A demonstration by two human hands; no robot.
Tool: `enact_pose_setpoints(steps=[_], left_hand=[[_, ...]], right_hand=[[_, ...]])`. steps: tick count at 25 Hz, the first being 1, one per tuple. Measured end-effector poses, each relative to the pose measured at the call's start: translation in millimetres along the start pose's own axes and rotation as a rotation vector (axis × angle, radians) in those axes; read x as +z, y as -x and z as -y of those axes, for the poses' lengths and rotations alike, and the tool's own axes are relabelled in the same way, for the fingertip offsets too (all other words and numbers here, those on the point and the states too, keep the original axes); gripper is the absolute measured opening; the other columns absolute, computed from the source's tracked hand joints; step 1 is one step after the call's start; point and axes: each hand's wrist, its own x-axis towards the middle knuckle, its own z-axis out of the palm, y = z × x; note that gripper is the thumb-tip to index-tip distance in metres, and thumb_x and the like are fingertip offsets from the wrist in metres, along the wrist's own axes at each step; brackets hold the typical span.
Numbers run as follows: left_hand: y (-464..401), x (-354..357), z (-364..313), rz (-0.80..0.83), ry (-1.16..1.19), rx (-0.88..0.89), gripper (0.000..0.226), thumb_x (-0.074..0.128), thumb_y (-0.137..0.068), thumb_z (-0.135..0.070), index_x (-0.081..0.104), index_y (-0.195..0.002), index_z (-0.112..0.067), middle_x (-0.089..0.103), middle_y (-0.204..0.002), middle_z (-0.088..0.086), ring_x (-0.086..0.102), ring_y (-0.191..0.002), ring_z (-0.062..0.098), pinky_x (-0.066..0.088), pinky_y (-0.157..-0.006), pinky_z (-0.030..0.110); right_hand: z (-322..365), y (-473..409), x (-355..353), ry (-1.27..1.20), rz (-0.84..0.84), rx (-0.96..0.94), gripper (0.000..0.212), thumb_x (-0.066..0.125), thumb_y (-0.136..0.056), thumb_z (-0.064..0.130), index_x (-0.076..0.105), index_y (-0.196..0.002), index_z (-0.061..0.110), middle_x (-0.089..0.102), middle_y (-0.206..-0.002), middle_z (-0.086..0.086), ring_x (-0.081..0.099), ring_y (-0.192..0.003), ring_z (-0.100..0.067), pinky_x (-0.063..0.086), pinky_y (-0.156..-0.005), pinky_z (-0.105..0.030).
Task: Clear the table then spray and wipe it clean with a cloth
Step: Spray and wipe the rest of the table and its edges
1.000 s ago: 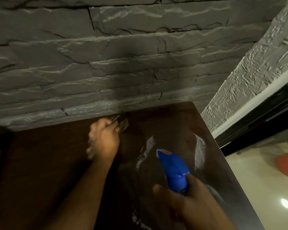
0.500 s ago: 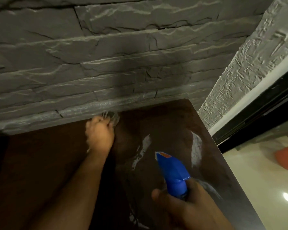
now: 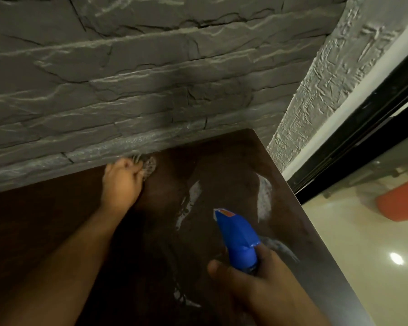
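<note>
The dark brown table stands against a stone wall and shows wet, shiny streaks on its right half. My left hand is stretched to the table's far edge and grips a small patterned cloth, most of it hidden under my fingers. Near the front right, my right hand grips a spray bottle with a blue head, whose nozzle points away over the wet patch.
A grey stone-clad wall runs along the far edge. A black-framed glass door is right of the table, with pale floor and an orange bucket beyond. The table's right edge drops to that floor.
My left hand has slid with the cloth toward the wall at the far edge. The spray bottle in my right hand has barely shifted.
</note>
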Motion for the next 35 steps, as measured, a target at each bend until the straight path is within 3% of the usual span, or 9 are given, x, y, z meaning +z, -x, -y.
enact_pose_setpoints(steps=[3, 7, 13, 17, 20, 23, 27, 32, 35], left_hand=[[-19.2, 10.0, -48.0, 0.053, 0.045, -0.005, 0.028, 0.053, -0.092, -0.026, 0.068, -0.114, -0.018, 0.056, -0.111, 0.006, 0.05, -0.1, 0.031, 0.044, -0.088, 0.04], [112.5, -22.0, -17.9, 0.166, 0.16, 0.337, 0.038, 0.041, -0.091, -0.033, 0.068, -0.114, -0.021, 0.057, -0.103, -0.002, 0.052, -0.089, 0.02, 0.045, -0.079, 0.032], [22.9, -9.8, -6.3, -0.024, 0.057, -0.028, 0.026, 0.054, -0.091, -0.022, 0.071, -0.108, -0.011, 0.057, -0.104, 0.009, 0.051, -0.094, 0.031, 0.043, -0.085, 0.041], [64.7, -2.9, -65.9, 0.143, 0.141, 0.188, 0.026, 0.052, -0.093, -0.029, 0.064, -0.115, -0.024, 0.053, -0.108, -0.003, 0.043, -0.091, 0.013, 0.043, -0.079, 0.029], [173.3, -35.8, -24.0, 0.181, 0.21, 0.347, 0.027, 0.055, -0.088, -0.026, 0.068, -0.111, -0.022, 0.055, -0.099, -0.004, 0.05, -0.085, 0.015, 0.049, -0.073, 0.03], [133.2, -37.2, 18.5, 0.073, 0.112, 0.256, 0.037, 0.042, -0.088, -0.032, 0.073, -0.102, -0.015, 0.057, -0.093, 0.003, 0.05, -0.08, 0.024, 0.046, -0.071, 0.037], [39.8, -13.8, -31.9, 0.055, 0.011, 0.043, 0.03, 0.052, -0.092, -0.026, 0.068, -0.115, -0.017, 0.055, -0.109, 0.007, 0.049, -0.096, 0.028, 0.043, -0.086, 0.039], [191.8, -43.2, -22.7, 0.331, 0.221, 0.47, 0.03, 0.054, -0.089, -0.03, 0.064, -0.117, -0.028, 0.053, -0.105, -0.006, 0.048, -0.092, 0.012, 0.045, -0.078, 0.026], [149.7, -42.8, 21.4, 0.2, 0.188, 0.538, 0.023, 0.05, -0.088, -0.03, 0.069, -0.101, -0.026, 0.058, -0.096, 0.0, 0.05, -0.084, 0.019, 0.044, -0.078, 0.033]], right_hand=[[-2.7, -0.9, 11.5, -0.028, -0.012, 0.01, 0.026, 0.082, -0.073, 0.022, 0.061, -0.089, 0.024, 0.06, -0.05, 0.005, 0.057, -0.045, -0.011, 0.051, -0.05, -0.023], [0.7, 10.5, 16.2, -0.034, 0.021, 0.033, 0.029, 0.081, -0.074, 0.019, 0.059, -0.088, 0.032, 0.061, -0.047, 0.006, 0.057, -0.042, -0.009, 0.051, -0.048, -0.021], [-5.8, 13.8, 15.7, -0.044, -0.015, 0.027, 0.031, 0.081, -0.074, 0.018, 0.06, -0.094, 0.031, 0.058, -0.047, 0.005, 0.056, -0.045, -0.01, 0.05, -0.05, -0.023], [-10.2, 19.3, 22.4, -0.008, -0.027, 0.015, 0.023, 0.079, -0.076, 0.017, 0.061, -0.089, 0.02, 0.054, -0.044, 0.006, 0.053, -0.04, -0.009, 0.047, -0.044, -0.021], [-7.8, 32.1, 17.9, 0.014, -0.018, 0.001, 0.024, 0.08, -0.075, 0.02, 0.06, -0.088, 0.024, 0.053, -0.044, 0.006, 0.052, -0.043, -0.011, 0.048, -0.05, -0.025], [-9.5, 39.6, 12.1, 0.012, -0.02, 0.02, 0.03, 0.08, -0.075, 0.024, 0.058, -0.092, 0.032, 0.058, -0.048, 0.007, 0.056, -0.046, -0.01, 0.052, -0.055, -0.027], [-20.9, 42.1, 15.1, 0.058, -0.046, -0.01, 0.026, 0.079, -0.074, 0.028, 0.058, -0.089, 0.022, 0.054, -0.046, 0.008, 0.055, -0.046, -0.009, 0.05, -0.055, -0.027], [-20.5, 51.0, 13.2, 0.051, -0.023, -0.02, 0.025, 0.078, -0.074, 0.027, 0.057, -0.086, 0.02, 0.055, -0.047, 0.005, 0.055, -0.046, -0.012, 0.049, -0.055, -0.028], [-24.4, 50.4, 12.2, 0.046, -0.016, -0.008, 0.025, 0.078, -0.076, 0.024, 0.057, -0.089, 0.022, 0.054, -0.045, 0.008, 0.053, -0.043, -0.009, 0.049, -0.05, -0.022]])
